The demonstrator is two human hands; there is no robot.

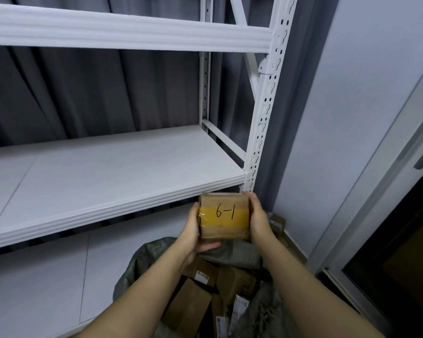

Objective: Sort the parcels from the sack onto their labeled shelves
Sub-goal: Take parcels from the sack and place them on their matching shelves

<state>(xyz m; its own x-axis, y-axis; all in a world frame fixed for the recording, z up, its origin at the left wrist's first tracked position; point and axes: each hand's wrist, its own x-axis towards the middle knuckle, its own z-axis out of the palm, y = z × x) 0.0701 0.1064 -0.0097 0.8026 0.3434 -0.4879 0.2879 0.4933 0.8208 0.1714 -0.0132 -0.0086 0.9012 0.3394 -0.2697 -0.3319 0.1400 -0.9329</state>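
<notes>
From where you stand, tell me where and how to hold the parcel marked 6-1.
Hold the 6-1 parcel by its two short side faces, one hand from each side, as the left hand and right hand do now. It is flat and boxy, label facing you.

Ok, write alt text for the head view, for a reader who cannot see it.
Both hands, left hand and right hand, hold a small brown cardboard parcel with "6-1" handwritten on yellow tape, in front of a white metal shelving unit. Below it, an open grey-green sack holds more cardboard parcels.
</notes>
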